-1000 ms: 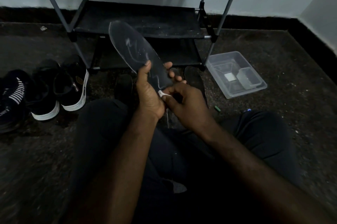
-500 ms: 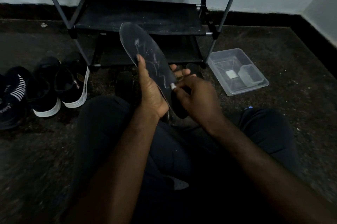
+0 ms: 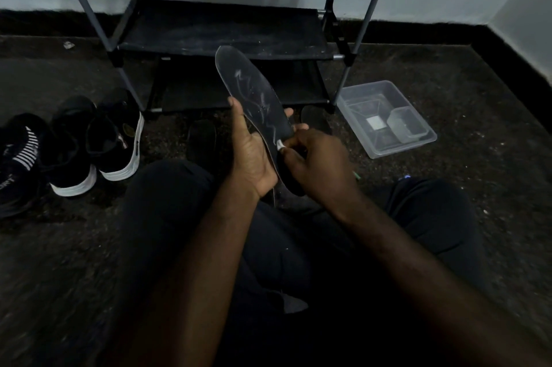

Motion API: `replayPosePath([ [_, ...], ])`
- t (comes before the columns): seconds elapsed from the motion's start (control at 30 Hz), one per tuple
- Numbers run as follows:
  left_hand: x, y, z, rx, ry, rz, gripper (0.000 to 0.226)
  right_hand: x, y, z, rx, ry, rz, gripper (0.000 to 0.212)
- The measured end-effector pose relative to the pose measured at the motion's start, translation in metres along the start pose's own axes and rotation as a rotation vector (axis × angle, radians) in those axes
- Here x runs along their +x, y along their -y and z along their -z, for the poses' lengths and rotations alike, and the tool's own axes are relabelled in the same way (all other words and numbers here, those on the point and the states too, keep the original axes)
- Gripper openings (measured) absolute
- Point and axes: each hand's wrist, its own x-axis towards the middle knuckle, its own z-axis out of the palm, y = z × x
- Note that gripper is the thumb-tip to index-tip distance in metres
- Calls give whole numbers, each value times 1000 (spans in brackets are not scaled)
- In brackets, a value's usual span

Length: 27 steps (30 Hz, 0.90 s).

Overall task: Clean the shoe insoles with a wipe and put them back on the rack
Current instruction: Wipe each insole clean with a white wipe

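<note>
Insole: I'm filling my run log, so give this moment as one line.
left hand holds insole | right hand pinches wipe against insole | rack: insole not yet returned

Left hand (image 3: 253, 157) grips, thumb up; right hand (image 3: 316, 164) pinches beside it.

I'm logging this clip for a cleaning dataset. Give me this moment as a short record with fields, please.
left hand: grips the insole by its lower half
right hand: pinches a small white wipe against the insole's lower part
insole: dark, pale streaks on its face, upper end raised in front of the rack
rack: black shelves, grey poles, against the wall
floor: black shoes left of the rack; clear plastic container right of it
</note>
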Motion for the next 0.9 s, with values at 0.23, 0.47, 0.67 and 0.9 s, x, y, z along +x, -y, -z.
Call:
replayPosePath([
  [0.23,1,-3,2,-30,40,17,98,-2,-5,0,273,20,-29,6],
  [0.47,3,-4,0,-109,115,21,97,-7,2,-4,184,28,-17,12],
  [0.67,-2,-4,-3,-83,117,-46,93,-10,2,-4,158,-23,59,14],
  [0.9,-2,0,-4,-66,69,-20,94,-13,11,-5,226,56,83,10],
])
